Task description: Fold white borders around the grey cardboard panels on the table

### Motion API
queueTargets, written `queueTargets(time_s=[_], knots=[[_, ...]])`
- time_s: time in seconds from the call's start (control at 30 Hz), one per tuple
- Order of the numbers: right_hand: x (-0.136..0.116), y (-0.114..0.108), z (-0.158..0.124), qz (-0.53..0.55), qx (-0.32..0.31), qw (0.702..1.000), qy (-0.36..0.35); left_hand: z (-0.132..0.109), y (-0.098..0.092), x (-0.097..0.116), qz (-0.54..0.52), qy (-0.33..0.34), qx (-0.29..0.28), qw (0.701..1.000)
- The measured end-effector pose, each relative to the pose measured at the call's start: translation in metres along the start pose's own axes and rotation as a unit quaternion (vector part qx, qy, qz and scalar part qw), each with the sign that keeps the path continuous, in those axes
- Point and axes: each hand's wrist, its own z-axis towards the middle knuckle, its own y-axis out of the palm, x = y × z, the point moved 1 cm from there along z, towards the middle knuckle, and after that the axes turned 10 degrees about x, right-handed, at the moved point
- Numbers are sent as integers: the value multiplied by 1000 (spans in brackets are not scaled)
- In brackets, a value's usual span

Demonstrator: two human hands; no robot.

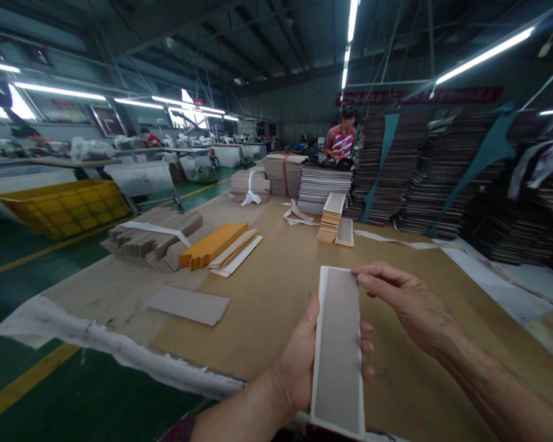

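My left hand (299,362) is wrapped round a long grey panel with white edges (338,350), its fingertips showing past the panel's right side. At the panel's top right corner, my right hand (399,288) pinches the edge between thumb and forefinger. A single grey strip (188,305) lies flat on the brown table covering to the left. Farther back are a row of yellow-orange strips (216,244) and a white-faced strip (237,255) beside it. A small stack of orange-edged pieces (330,221) stands ahead, with one grey-faced piece (345,232) next to it.
Grey board bundles (152,239) lie at the table's left. Tall stacks of dark sheets (396,166) with teal cloth line the back right. A person (341,140) is behind the stacks. A yellow bin (67,205) stands on the green floor. White rolled material (120,347) runs along the table's near edge.
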Motion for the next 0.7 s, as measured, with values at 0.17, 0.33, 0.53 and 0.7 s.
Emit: queueTargets(time_s=[0.17,0.33,0.53,0.7], knots=[[2,-1,0,0,8,1000,9,3,-6,-4,18,-10,-19,1000],[3,-5,0,4,-3,1000,17,-2,2,-5,-4,-8,-15,1000],[2,-3,1,8,-3,1000,11,0,1,-4,-2,-35,-10,999],[3,1,-4,2,7,1000,14,2,0,-7,-8,-35,10,999]])
